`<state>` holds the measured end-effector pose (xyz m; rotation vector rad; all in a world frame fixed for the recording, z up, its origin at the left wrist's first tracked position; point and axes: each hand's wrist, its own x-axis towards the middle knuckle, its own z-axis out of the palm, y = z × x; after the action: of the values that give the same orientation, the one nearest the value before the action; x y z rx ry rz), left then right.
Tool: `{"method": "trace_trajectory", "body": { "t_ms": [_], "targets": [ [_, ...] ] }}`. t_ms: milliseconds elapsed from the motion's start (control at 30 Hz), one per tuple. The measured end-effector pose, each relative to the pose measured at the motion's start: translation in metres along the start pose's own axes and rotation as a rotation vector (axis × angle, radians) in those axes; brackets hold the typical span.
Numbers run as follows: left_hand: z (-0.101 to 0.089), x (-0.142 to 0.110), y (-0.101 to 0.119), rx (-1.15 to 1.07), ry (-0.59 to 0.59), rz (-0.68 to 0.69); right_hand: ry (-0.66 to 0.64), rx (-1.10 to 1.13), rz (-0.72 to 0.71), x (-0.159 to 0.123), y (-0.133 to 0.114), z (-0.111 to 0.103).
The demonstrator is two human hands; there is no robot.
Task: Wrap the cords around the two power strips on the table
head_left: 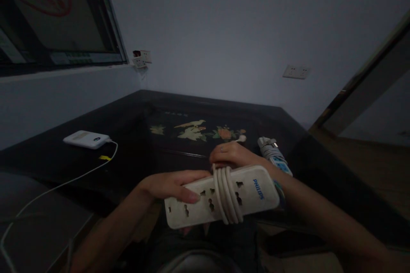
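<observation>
A white power strip point(256, 192) with blue PHILIPS lettering is held tilted above my lap, near the table's front edge. Its cord point(227, 196) is wound round the middle in several turns. My left hand point(174, 183) grips the strip's left part, thumb across the sockets and fingertips showing underneath. At the strip's far edge, my right hand point(235, 153) has its fingers curled against the top of the cord turns. A small whitish piece shows just beyond that hand; I cannot tell whether it belongs to the cord.
On the dark table point(128, 115), with its bird and flower inlay, a white device point(86, 139) with a cable lies at left. Another power strip point(273, 155), cord wrapped round it, lies right, beyond my right forearm. Wall sockets point(296, 71) and a window point(57, 17) are behind.
</observation>
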<state>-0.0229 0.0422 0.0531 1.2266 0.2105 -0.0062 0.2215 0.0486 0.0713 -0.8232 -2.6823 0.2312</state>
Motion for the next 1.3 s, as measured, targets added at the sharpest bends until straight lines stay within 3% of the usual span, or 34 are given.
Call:
{"method": "trace_trajectory", "body": {
  "t_ms": [100,233,333,433,567,733,933,1100,1300],
  "targets": [
    [-0.003,-0.006,0.005,0.317,0.110,-0.005,-0.125,-0.327,-0.184,0.021,0.004,-0.010],
    [0.000,-0.010,0.013,0.611,0.222,0.051,-0.162,-0.637,-0.232,0.042,0.005,-0.025],
    [0.003,-0.010,0.017,0.818,0.326,0.056,-0.168,-0.729,-0.249,0.054,0.002,-0.036],
    [0.006,-0.006,0.014,0.996,0.485,-0.023,-0.189,-0.765,-0.235,0.065,-0.003,-0.043],
    [0.003,0.001,0.003,1.109,0.682,-0.039,-0.241,-0.744,-0.076,0.075,-0.019,-0.050],
    [-0.010,0.005,-0.004,1.114,0.782,-0.005,-0.185,-0.647,0.118,0.074,-0.037,-0.049],
    [-0.026,0.011,-0.009,1.039,0.891,0.062,-0.065,-0.502,0.343,0.062,-0.049,-0.034],
    [-0.035,0.012,-0.016,0.853,0.968,0.168,0.155,-0.292,0.484,0.047,-0.058,-0.018],
    [-0.029,0.011,-0.019,0.418,0.919,0.299,0.420,-0.027,0.484,0.026,-0.059,0.008]
  ]
}}
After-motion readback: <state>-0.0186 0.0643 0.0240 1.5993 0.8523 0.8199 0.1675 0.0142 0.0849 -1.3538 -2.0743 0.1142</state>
